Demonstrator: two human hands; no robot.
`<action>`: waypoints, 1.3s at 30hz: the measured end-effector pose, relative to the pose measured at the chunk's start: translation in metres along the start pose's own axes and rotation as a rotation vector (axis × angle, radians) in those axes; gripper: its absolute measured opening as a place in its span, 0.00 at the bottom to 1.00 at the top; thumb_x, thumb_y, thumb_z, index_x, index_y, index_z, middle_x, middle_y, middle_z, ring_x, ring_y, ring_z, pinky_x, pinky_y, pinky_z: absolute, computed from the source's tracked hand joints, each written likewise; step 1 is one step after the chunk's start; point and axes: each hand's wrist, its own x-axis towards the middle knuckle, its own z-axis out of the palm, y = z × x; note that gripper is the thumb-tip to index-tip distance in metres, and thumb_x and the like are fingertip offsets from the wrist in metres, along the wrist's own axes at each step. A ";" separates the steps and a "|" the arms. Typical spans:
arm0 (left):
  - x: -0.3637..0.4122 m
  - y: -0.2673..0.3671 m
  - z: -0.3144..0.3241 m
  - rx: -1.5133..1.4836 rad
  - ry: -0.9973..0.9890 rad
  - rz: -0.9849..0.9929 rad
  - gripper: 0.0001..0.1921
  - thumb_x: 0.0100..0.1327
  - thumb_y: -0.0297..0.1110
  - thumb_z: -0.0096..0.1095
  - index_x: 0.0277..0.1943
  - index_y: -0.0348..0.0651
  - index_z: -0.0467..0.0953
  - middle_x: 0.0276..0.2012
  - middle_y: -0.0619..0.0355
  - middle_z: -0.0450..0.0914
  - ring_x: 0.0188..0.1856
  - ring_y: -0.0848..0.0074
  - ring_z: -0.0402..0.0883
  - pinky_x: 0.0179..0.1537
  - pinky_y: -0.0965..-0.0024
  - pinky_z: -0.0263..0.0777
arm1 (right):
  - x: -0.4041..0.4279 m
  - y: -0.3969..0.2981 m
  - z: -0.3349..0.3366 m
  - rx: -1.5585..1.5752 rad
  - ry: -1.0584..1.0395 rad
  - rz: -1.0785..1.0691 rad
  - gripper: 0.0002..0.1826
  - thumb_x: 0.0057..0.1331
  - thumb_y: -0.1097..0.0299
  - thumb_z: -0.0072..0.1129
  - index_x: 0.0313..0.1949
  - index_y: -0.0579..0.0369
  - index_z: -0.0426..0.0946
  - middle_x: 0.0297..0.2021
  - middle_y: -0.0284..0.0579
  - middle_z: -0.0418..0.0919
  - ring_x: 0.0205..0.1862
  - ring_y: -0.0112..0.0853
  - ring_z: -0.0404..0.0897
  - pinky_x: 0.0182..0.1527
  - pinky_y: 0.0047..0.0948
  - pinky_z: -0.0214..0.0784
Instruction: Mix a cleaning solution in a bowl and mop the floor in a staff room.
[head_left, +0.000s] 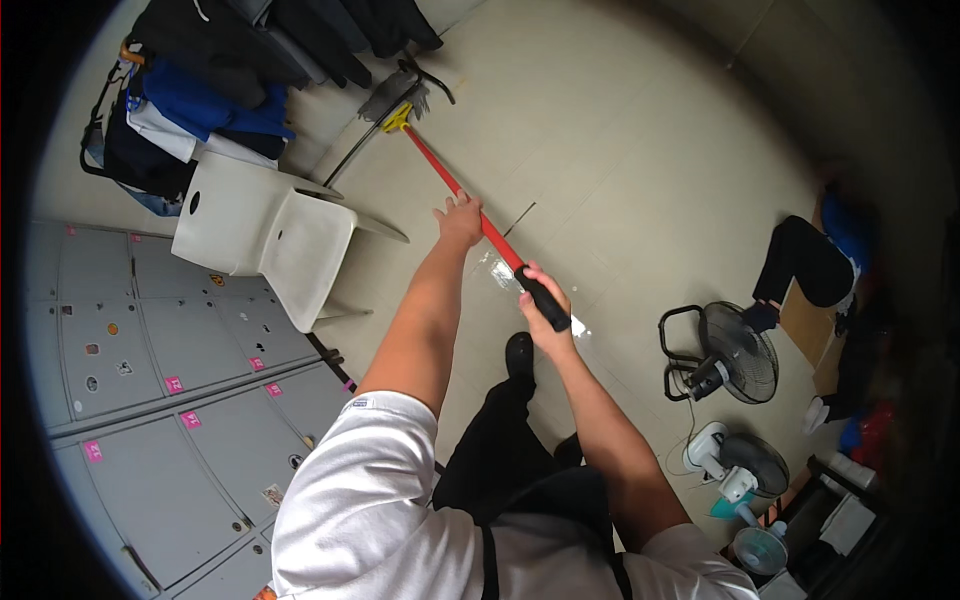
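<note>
A mop with a red shaft (441, 166) stretches diagonally away from me over the tiled floor. My right hand (547, 311) is wrapped around its black grip (541, 298) at the near end. Farther up, my left hand (460, 221) holds the red shaft, some of its fingers spread. At the far end, a yellow clamp (397, 118) carries the grey mop head (390, 96), which lies on the floor by the wall. The black base bar of a clothes rack (352, 154) crosses beside the clamp, partly covering the grey strands.
A white plastic chair (311, 232) stands left, before hanging clothes (210, 97) and grey lockers (165, 495). Wet patches (501, 271) shine near my shoe (520, 356). At right are a black floor fan (739, 352), smaller fans (754, 465) and a person's legs (799, 259) on cardboard (808, 322).
</note>
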 end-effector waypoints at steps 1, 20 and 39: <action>-0.002 -0.006 0.006 -0.004 0.012 0.007 0.22 0.62 0.35 0.63 0.60 0.58 0.72 0.74 0.48 0.56 0.75 0.45 0.54 0.69 0.30 0.49 | -0.006 0.005 0.002 -0.020 -0.028 -0.028 0.20 0.65 0.68 0.66 0.56 0.54 0.76 0.65 0.54 0.72 0.66 0.41 0.71 0.68 0.36 0.60; -0.264 0.250 -0.019 -0.429 0.090 0.831 0.13 0.55 0.43 0.71 0.35 0.45 0.77 0.35 0.53 0.83 0.47 0.55 0.82 0.53 0.44 0.70 | -0.184 -0.257 -0.265 -0.149 0.181 -0.404 0.23 0.72 0.44 0.53 0.35 0.55 0.72 0.37 0.49 0.80 0.50 0.44 0.81 0.64 0.59 0.62; -0.393 -0.034 0.104 -0.667 0.171 -0.498 0.43 0.61 0.58 0.67 0.70 0.38 0.62 0.64 0.37 0.71 0.67 0.49 0.70 0.67 0.55 0.64 | -0.135 -0.311 -0.274 0.264 -0.044 -0.670 0.19 0.77 0.53 0.48 0.32 0.51 0.62 0.20 0.34 0.63 0.21 0.24 0.63 0.31 0.27 0.66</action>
